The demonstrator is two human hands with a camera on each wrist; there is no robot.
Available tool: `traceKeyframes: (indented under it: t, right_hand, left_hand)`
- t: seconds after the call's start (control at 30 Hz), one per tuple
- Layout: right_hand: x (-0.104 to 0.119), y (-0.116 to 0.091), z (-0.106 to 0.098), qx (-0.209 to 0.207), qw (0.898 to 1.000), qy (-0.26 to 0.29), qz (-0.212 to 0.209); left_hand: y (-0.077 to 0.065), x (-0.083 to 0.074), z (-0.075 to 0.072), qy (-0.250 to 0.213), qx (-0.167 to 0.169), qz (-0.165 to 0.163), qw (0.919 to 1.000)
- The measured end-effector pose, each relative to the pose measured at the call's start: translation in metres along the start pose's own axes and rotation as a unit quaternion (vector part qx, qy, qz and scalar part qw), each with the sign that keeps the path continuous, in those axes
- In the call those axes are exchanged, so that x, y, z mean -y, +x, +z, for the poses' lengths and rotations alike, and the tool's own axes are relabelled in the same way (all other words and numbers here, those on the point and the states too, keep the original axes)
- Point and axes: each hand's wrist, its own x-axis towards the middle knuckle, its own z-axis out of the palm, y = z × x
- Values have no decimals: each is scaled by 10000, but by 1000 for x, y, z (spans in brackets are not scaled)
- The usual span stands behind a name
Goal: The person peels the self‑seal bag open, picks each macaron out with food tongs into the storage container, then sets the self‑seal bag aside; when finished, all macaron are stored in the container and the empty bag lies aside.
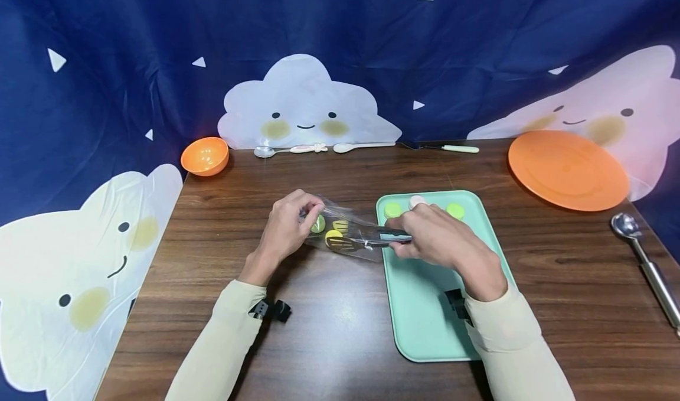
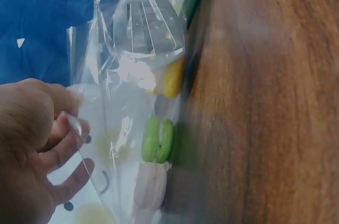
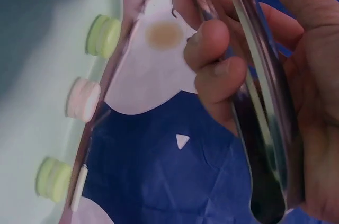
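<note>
My left hand (image 1: pixel 287 227) pinches the edge of a clear plastic bag (image 2: pixel 114 134) between thumb and fingers. Inside the bag lie a green macaron (image 2: pixel 158 139) and a pale pink one (image 2: pixel 151 186). My right hand (image 1: pixel 443 238) grips metal tongs (image 1: pixel 386 241) by the handles, fingers curled round both arms. The slotted heads of the tongs reach into the bag, right at a yellow macaron (image 1: pixel 333 234). Under the right hand is a mint-green tray (image 1: pixel 425 306), with two green macarons (image 3: pixel 103 36) and a pink macaron (image 3: pixel 83 99) along its far edge.
An orange bowl (image 1: pixel 205 156) stands at the back left. Along the back edge lie a spoon (image 1: pixel 264 152), a white spoon (image 1: pixel 363 146) and a light-green-handled utensil (image 1: pixel 460 149). To the right are an orange plate (image 1: pixel 568 170) and a metal scoop (image 1: pixel 650 271).
</note>
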Motion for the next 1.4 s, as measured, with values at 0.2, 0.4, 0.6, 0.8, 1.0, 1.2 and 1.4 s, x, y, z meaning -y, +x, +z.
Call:
traceKeyframes:
  t: [0.2,0.4,0.6,0.8,1.0,1.2,1.4]
  right_hand:
    - [-10,-13,-8,-145,9999,74,13]
    - [-19,-27,-20,-228,9993,287,14]
    - [-32,-47,-35,-282,9976,429,472]
    - [-49,-73,-46,-519,9953,310,750]
    - [-63,-80,-49,-303,9920,458,1138]
    - [-63,-67,-41,83,9909,361,1296]
    - [-62,-64,-37,375,9868,507,1492]
  left_hand:
    - [1,2,-7,117,-220,-278,9993]
    - [2,2,-6,-16,-216,-154,9996]
    - [2,2,-4,-373,-165,75,9991]
    - [2,2,-1,-381,-43,157,9991]
    - [1,4,-1,-414,-50,99,9991]
    - [0,4,0,-469,-65,77,9988]
    - [0,4,1,-410,-104,139,9990]
